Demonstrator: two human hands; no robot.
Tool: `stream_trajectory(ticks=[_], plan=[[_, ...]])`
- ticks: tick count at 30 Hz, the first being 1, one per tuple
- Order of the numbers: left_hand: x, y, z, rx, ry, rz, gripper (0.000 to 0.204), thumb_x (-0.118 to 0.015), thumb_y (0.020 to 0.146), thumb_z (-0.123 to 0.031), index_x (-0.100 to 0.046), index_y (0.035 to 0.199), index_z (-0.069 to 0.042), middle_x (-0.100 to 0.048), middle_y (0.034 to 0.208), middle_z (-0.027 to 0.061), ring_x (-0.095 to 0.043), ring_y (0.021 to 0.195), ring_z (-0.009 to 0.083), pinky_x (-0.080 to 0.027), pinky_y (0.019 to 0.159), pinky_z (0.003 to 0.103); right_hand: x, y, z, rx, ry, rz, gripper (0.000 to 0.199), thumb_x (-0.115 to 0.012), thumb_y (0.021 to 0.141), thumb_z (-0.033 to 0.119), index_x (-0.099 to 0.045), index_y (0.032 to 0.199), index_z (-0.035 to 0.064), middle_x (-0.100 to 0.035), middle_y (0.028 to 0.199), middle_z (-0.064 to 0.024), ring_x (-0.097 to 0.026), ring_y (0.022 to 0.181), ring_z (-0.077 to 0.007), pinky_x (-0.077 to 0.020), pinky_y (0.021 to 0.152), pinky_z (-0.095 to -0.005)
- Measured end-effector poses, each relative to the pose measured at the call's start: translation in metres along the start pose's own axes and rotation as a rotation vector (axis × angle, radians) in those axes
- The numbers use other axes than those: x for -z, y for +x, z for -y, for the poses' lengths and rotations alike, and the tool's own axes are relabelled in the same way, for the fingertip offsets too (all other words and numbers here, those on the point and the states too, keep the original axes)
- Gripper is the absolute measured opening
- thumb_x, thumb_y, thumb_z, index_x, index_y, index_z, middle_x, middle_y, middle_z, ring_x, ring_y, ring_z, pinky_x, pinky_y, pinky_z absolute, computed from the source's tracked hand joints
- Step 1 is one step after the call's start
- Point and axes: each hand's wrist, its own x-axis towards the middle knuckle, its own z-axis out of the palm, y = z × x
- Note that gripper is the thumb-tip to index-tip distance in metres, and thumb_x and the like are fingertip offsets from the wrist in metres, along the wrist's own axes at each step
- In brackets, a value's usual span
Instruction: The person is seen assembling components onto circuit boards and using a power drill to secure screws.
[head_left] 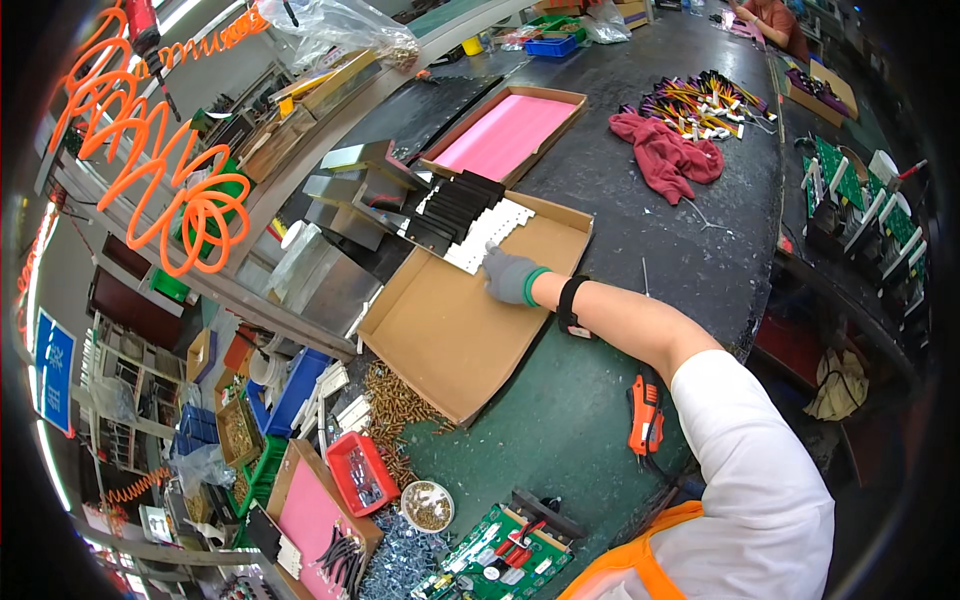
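Note:
My right hand (511,277), in a grey glove with a green cuff, reaches into a shallow cardboard box (435,335). Its fingers are curled at the near end of a row of black parts with white ends (472,218). They close on one of the white ends, though the fingertips are partly hidden. The parts lie side by side across the far portion of the box; its near portion shows bare cardboard. A black band (570,304) circles my right wrist. My left hand is out of view.
An orange-and-black power tool (645,415) lies right of the box. Brass pieces (395,405), a red tray (360,474) and a green circuit board (510,550) are nearer. Beyond are a pink-lined box (510,130), a red cloth (665,155) and bundled wires (715,103). Orange coiled hose (150,160) hangs left.

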Motion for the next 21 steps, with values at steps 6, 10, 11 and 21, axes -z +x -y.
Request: stream_trajectory(ticks=[6, 10, 11, 21], plan=[[-0.007, -0.006, 0.01, -0.035, 0.036, 0.0, 0.036, -0.054, 0.076, -0.004, -0.067, 0.109, 0.001, -0.065, 0.092, 0.0208, -0.06, 0.081, 0.0377, -0.047, 0.072, 0.045, 0.005, -0.004, 0.001, 0.0, 0.01, -0.004, 0.046, -0.052, 0.086, 0.015, -0.053, 0.128, -0.0039, -0.026, 0.156, -0.0228, -0.063, 0.109, -0.0398, -0.0506, 0.093, -0.0455], [-0.01, -0.005, 0.013, -0.031, 0.033, 0.009, 0.036, -0.054, 0.077, -0.004, -0.067, 0.11, 0.001, -0.065, 0.092, 0.0207, -0.06, 0.082, 0.0376, -0.047, 0.073, 0.045, 0.01, -0.005, -0.001, -0.092, 0.087, -0.054, 0.046, -0.052, 0.085, 0.015, -0.053, 0.128, -0.0036, -0.027, 0.155, -0.0238, -0.063, 0.11, -0.0403, -0.0501, 0.094, -0.0455], [-0.011, -0.005, 0.013, -0.032, 0.032, 0.013, 0.036, -0.054, 0.077, -0.005, -0.067, 0.11, 0.001, -0.065, 0.092, 0.0206, -0.06, 0.082, 0.0375, -0.047, 0.073, 0.045, 0.01, -0.005, -0.002, -0.067, 0.07, -0.045, 0.046, -0.052, 0.085, 0.015, -0.053, 0.128, -0.0036, -0.027, 0.155, -0.0238, -0.063, 0.11, -0.0403, -0.0501, 0.094, -0.0455], [-0.015, 0.0, 0.008, -0.019, 0.02, 0.035, 0.035, -0.054, 0.079, -0.006, -0.067, 0.111, 0.0, -0.064, 0.093, 0.0202, -0.06, 0.084, 0.0373, -0.048, 0.074, 0.045, 0.013, -0.002, -0.007, -0.037, 0.038, -0.013, 0.047, -0.052, 0.086, 0.017, -0.053, 0.129, -0.0026, -0.025, 0.156, -0.0237, -0.063, 0.108, -0.0407, -0.0502, 0.093, -0.0465]])
